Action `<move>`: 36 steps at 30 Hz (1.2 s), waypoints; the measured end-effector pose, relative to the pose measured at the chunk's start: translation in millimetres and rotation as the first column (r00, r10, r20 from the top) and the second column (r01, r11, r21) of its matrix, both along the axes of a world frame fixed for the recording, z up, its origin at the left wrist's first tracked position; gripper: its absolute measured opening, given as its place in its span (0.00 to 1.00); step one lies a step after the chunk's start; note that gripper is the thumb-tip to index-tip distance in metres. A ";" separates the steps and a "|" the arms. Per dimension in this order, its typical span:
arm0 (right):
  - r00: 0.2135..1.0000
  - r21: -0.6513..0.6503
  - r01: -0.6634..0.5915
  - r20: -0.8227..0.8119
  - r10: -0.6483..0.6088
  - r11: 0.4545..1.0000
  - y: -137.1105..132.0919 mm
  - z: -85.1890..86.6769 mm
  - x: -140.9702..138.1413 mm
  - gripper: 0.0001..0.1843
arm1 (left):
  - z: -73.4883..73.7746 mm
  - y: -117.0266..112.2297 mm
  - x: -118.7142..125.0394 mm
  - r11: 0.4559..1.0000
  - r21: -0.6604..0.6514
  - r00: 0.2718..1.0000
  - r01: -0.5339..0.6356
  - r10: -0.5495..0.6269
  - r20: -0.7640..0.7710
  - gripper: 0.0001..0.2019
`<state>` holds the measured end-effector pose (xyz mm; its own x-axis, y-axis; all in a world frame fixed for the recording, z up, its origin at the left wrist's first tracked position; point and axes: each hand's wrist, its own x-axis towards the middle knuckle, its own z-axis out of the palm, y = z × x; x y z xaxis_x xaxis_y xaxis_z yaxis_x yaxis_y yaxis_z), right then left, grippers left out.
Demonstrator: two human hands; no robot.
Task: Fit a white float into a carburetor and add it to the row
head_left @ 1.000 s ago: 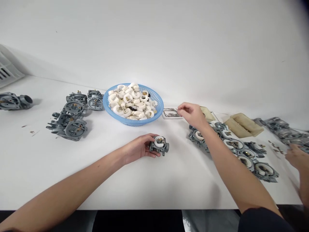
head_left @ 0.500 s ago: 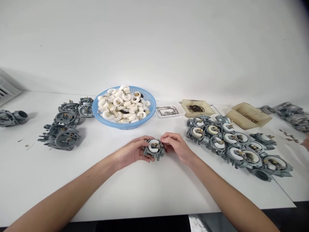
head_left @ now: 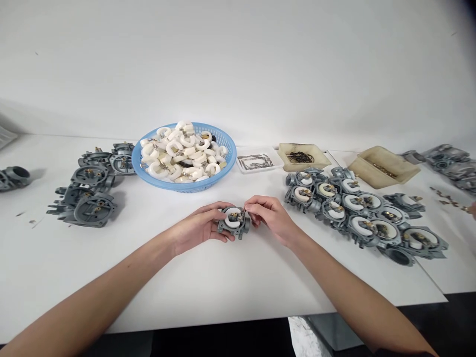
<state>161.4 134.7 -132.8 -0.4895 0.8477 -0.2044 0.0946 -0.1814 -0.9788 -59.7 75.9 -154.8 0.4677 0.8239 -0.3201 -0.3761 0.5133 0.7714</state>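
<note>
A small grey metal carburetor body (head_left: pixel 234 221) with a white float in it rests on the white table (head_left: pixel 223 282) in front of me. My left hand (head_left: pixel 199 229) grips its left side. My right hand (head_left: pixel 270 217) pinches at its right edge with thumb and forefinger; whether a small pin sits between those fingertips is too small to tell. Behind them stands a blue basket (head_left: pixel 226 166) heaped with several white floats (head_left: pixel 182 151).
Bare grey carburetor bodies (head_left: pixel 89 188) lie at the left, another (head_left: pixel 11 177) at the far left edge. Several bodies with floats fitted (head_left: pixel 357 215) lie at the right. At the back stand a white tray of wire pins (head_left: pixel 258 161) and two beige trays (head_left: pixel 303 157) (head_left: pixel 385 171).
My right hand came back from the pin tray to the carburetor body and now pinches at its right edge. The view shifted; another person's hand at the far right has nearly left it.
</note>
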 end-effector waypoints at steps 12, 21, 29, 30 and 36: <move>0.998 -0.059 -0.035 0.054 0.038 0.998 1.4 0.6 1.6 0.11 | 1.1 -1.0 -2.0 1.000 -0.021 1.000 0.011 -0.011 0.009 0.21; 0.996 -0.061 -0.045 0.075 0.049 0.997 3.9 -0.6 5.3 0.12 | 2.7 -2.1 0.7 1.000 0.010 1.000 -0.010 0.010 -0.017 0.21; 0.991 0.001 -0.064 0.118 0.064 0.998 3.8 -0.3 8.0 0.13 | 2.3 -8.4 8.6 0.989 0.106 0.993 -0.099 0.105 -0.056 0.18; 0.990 0.015 -0.067 0.124 0.065 0.998 3.6 -0.3 8.1 0.13 | 2.5 -9.0 9.0 0.989 0.107 0.992 -0.104 0.111 -0.058 0.18; 0.988 0.109 -0.115 0.111 0.103 0.987 2.2 0.0 8.8 0.12 | 4.6 -9.8 9.1 0.986 0.123 0.992 -0.115 0.120 -0.038 0.15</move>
<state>170.2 137.0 -132.8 -0.5614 0.8112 -0.1636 0.2105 -0.0512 -0.9763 -50.5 66.1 -150.1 0.3527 0.9061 -0.2337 -0.3913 0.3697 0.8428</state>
